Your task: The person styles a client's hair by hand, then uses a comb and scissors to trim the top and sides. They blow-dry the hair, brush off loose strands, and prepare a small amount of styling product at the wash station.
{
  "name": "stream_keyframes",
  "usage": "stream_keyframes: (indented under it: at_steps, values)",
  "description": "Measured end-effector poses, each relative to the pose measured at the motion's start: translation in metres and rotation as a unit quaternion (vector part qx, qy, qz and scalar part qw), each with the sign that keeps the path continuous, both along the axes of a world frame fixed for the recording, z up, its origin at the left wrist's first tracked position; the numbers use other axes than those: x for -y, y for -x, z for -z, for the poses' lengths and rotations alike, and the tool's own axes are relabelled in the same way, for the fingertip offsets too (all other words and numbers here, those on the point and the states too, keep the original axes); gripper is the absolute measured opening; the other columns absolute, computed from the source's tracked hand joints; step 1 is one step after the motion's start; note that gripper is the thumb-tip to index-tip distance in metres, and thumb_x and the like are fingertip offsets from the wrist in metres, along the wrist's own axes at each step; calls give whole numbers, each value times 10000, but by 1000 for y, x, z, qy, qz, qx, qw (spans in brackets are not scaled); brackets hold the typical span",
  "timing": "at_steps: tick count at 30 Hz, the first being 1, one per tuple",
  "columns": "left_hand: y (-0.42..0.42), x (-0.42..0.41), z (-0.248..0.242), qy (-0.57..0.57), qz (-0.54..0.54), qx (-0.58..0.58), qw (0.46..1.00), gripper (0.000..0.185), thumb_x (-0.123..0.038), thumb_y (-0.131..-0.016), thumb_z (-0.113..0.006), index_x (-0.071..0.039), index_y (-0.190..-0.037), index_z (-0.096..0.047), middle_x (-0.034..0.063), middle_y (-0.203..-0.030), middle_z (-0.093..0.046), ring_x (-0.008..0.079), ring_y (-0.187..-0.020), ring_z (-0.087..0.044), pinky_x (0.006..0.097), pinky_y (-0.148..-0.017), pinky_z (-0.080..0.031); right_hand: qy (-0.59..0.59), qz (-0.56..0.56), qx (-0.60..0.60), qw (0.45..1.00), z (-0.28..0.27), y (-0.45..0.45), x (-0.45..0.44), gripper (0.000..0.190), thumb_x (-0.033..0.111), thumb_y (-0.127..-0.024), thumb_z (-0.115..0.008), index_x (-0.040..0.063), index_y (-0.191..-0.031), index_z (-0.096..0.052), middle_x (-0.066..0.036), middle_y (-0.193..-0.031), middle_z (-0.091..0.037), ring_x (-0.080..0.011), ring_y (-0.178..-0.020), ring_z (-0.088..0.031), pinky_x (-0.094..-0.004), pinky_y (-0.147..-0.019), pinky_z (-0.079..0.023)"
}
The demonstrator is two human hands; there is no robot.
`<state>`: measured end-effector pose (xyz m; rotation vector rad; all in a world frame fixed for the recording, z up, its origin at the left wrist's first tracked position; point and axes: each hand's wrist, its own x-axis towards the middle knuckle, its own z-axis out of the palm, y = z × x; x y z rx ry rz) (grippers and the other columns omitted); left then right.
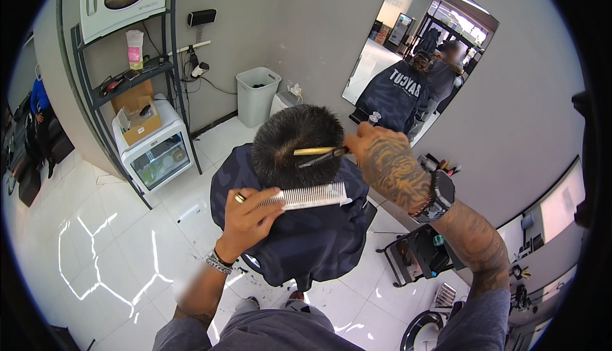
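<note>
A person with short dark hair (296, 136) sits in front of me under a dark patterned barber's cape (306, 241). My left hand (251, 217), with a ring on one finger, holds a white hair comb (313, 196) level behind the lower part of the head. Above it, my tattooed right hand (382, 160) grips a pair of hair-cutting scissors (318, 154), one blade gold-coloured and the other dark with teeth. The blades lie over the hair, apart from each other and apart from the comb. How the right fingers sit in the handles is partly hidden.
A grey bin (258, 98) stands by the wall, left of a mirror (425, 50). A dark metal shelf (129, 86) carries appliances and a cardboard box. At right are a black trolley (416, 255) and a round-based stool or chair part (423, 334). Hair clippings lie on the tiles.
</note>
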<state>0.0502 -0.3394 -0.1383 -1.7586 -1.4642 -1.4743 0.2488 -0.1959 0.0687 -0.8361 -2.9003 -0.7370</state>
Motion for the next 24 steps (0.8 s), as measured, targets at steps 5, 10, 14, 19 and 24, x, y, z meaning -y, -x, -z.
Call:
stream_keyframes:
  at_steps: [5, 10, 14, 19, 24]
  values:
    - [18, -3, -3, -13, -3, -1, 1000, 226, -122, -737, -902, -146, -945, -817, -6, -1170, -774, 170, -839, -642, 337, -781, -408, 14, 114, -22, 993, -6, -11, 14, 283, 31, -889, -686, 108, -1162, -693, -135, -1100, -665, -335, -1023, -721, -454, -834, -578]
    - [30, -14, -17, -35, -11, 22, 999, 277, -92, -715, -922, -139, -973, -832, 20, -1151, -789, 199, -858, -647, 342, -801, -426, -65, 41, -5, 997, 27, -16, 20, 251, 69, -850, -724, 89, -1098, -693, -86, -1009, -621, -269, -1001, -663, -400, -859, -567]
    - [31, -19, -24, -50, -11, 9, 999, 266, -100, -728, -920, -131, -977, -832, 19, -1151, -790, 195, -867, -648, 340, -817, -426, -57, 35, 7, 998, 42, -9, 19, 274, 106, -852, -739, 75, -1122, -705, -107, -1043, -631, -281, -1019, -676, -394, -862, -571]
    - [34, -19, -30, -46, -11, -8, 999, 262, -107, -727, -918, -133, -974, -833, 16, -1150, -791, 183, -864, -644, 338, -822, -426, 23, 80, 9, 997, 39, -3, 23, 290, 119, -855, -744, 66, -1138, -710, -149, -1092, -667, -320, -1021, -716, -426, -815, -590]
    - [57, -7, -48, 71, 107, -45, 991, 245, -143, -749, -903, -143, -983, -830, 0, -1149, -791, 168, -846, -628, 335, -801, -401, 84, 91, 1, 992, 26, -10, 2, 363, 117, -789, -782, 132, -1147, -724, -138, -1099, -686, -323, -1000, -730, -453, -803, -593]
